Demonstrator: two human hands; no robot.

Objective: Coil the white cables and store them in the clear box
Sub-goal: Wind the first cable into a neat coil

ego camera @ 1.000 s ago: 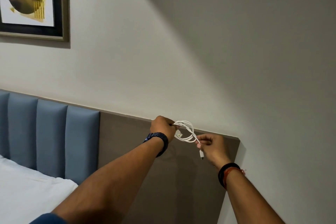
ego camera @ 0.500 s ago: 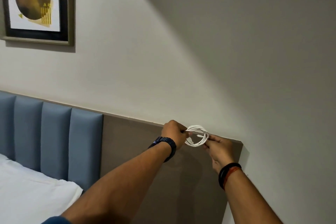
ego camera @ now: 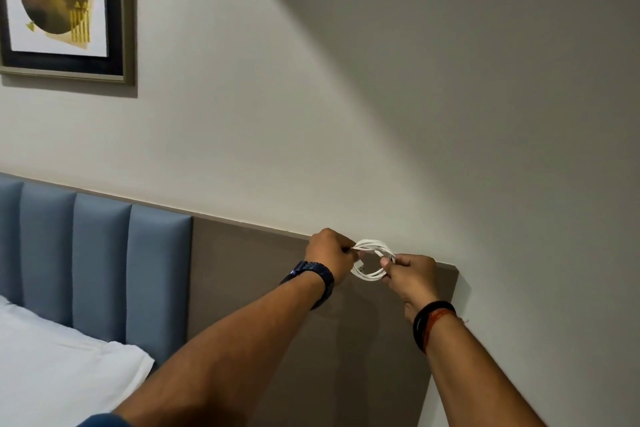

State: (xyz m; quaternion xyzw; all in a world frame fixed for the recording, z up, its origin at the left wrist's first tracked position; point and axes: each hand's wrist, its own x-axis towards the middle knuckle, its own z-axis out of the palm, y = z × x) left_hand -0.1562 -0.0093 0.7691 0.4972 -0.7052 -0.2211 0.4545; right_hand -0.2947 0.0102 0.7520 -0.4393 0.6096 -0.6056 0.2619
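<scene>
The white cable [ego camera: 373, 260] is sitting low and right of centre in the frame, gathered into a small multi-turn coil that is hanging in the air between the two hands, in front of the brown headboard panel [ego camera: 263, 274] and just below the wall line. It is judged to be light, thin and limp, with enough spring in the loops to be pushing them open whenever the pinch is relaxed; the smooth sheath is likely to be somewhat slippery, and the connector (one plug is showing at the lower left of the coil, beside the left hand) is the only rigid and comparatively delicate part. The best hold is across the whole bundle of turns, not on a single strand and not on the plug. The left hand [ego camera: 329, 255] is reaching up from the lower left with the arm extended, knuckles toward the camera, fingers closed on the left side of the coil. The right hand [ego camera: 412, 276] is coming up from the lower right, wrist slightly bent, thumb and fingers pinching the coil's right side. A dark watch [ego camera: 313, 279] is circling the left wrist and dark and red bands [ego camera: 431, 324] are circling the right. The clear box is not appearing anywhere in this view, so storing is judged not yet done.
</scene>
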